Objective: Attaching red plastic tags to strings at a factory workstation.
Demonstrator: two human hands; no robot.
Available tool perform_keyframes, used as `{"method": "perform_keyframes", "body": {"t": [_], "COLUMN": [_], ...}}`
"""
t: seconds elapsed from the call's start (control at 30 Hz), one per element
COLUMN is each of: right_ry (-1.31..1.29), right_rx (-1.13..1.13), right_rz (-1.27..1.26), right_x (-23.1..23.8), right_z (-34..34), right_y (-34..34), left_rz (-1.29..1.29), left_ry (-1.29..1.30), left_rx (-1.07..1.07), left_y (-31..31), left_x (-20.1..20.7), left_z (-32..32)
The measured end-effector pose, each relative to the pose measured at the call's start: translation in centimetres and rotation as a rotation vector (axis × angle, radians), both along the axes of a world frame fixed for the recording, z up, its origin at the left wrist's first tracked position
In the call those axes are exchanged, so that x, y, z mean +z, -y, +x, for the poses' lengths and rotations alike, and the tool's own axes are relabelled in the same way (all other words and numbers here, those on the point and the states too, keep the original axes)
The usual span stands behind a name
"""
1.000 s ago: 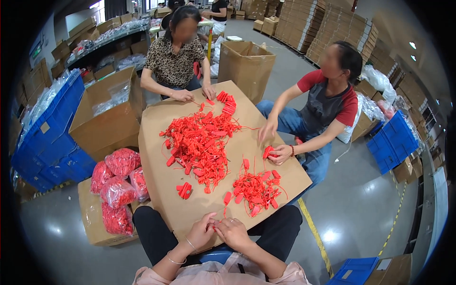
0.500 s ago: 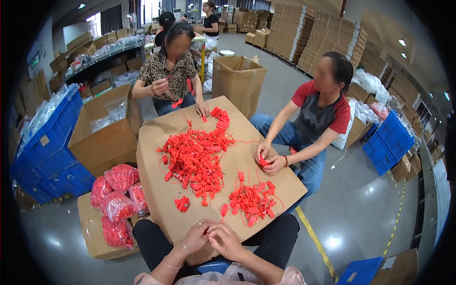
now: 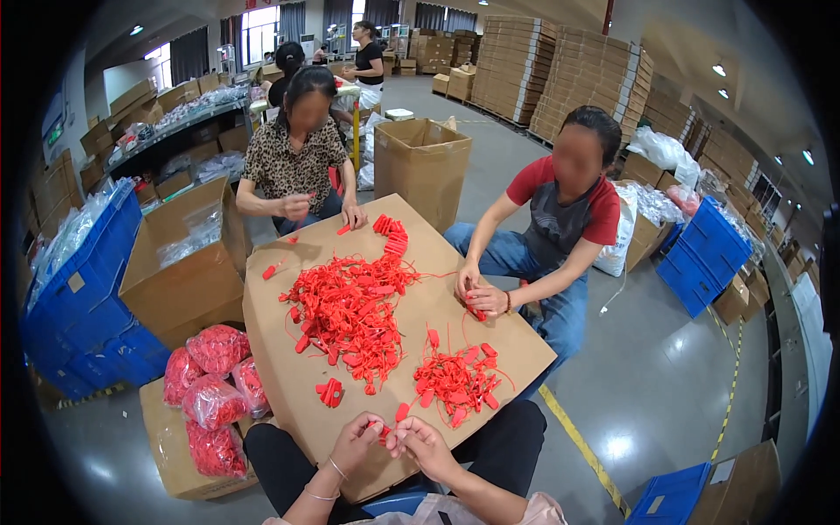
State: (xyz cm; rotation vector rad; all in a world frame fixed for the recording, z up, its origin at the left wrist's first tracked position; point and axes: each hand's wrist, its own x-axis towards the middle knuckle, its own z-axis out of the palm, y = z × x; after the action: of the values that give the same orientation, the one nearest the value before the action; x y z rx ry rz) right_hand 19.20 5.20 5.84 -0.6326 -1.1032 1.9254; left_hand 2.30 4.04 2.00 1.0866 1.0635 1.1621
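Note:
Near the front edge of the cardboard tabletop (image 3: 271, 350), my left hand (image 3: 354, 442) pinches a small red tag (image 3: 383, 432). My right hand (image 3: 423, 444) is closed at the tag's other side, with the fingertips of both hands almost meeting. Just beyond my right hand lies another red tag (image 3: 402, 411), beside a small pile of red corded tags (image 3: 455, 385). A little stack of red tags (image 3: 330, 393) sits beyond my left hand. Farther off is a larger tangled heap of red corded tags (image 3: 346, 306), with a neat row of tags (image 3: 390, 233) behind it.
Across the table one person (image 3: 296, 166) and, at the right, another person (image 3: 560, 219) handle red tags. Bagged red pieces (image 3: 214, 402) rest on a carton at the left. Open cartons (image 3: 420, 166) and blue crates (image 3: 87, 297) stand around the table.
My hands have moved apart slightly, and the red tag between them now shows. The view has tilted up a little. At far left, the co-worker's hand has moved, and a tag lies near the edge.

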Motion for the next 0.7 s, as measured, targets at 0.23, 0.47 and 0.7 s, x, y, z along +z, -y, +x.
{"method": "perform_keyframes", "body": {"t": [0.23, 0.47, 0.7], "right_ry": [-0.254, -0.137, 0.089], "right_rx": [-0.045, -0.212, -0.196], "right_rz": [-0.323, -0.332, -0.026], "right_x": [-1.1, -2.6, -5.4], "right_z": [0.8, 2.5, 2.9], "right_y": [-0.8, -1.8, -1.7], "left_rz": [-0.157, -0.216, -0.456], "left_ry": [0.203, -0.100, -0.163], "left_rx": [-0.166, -0.221, -0.159], "left_y": [-0.4, -0.2, 0.0], "left_x": [-0.1, 0.0, -1.7], "left_z": [0.4, -1.3, -2.0]}}
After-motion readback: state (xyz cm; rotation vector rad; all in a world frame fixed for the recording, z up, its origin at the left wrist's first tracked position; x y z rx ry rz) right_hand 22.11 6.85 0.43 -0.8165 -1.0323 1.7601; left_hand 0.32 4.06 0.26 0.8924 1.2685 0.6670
